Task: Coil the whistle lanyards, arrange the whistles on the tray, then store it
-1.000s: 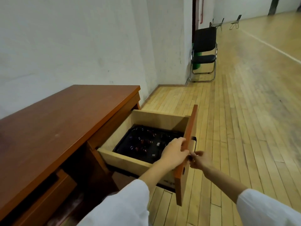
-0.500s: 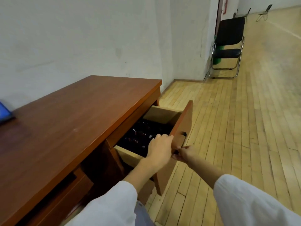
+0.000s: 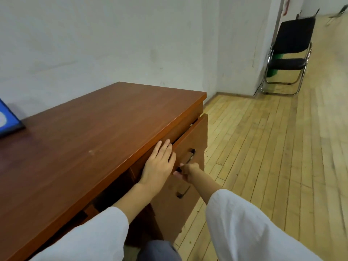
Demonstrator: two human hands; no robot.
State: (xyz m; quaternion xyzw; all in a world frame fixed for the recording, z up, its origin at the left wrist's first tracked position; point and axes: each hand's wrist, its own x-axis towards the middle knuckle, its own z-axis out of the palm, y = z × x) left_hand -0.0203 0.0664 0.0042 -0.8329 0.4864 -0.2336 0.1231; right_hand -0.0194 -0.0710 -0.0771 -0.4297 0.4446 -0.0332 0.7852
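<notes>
The top drawer of the brown desk is pushed almost fully in, with only a thin dark gap under the desktop edge. The black tray with the whistles is hidden inside it. My left hand lies flat with straight fingers against the drawer's front near its top edge. My right hand curls its fingers round the lower end of the drawer's black handle.
A second drawer with its own black handle sits below. A blue-framed board lies at the desk's far left. A black folding chair stands by the wall on the wooden floor.
The drawer has slid from wide open to nearly closed, hiding the tray. My left hand went from gripping the drawer's top edge to lying flat on its front. The view swung left.
</notes>
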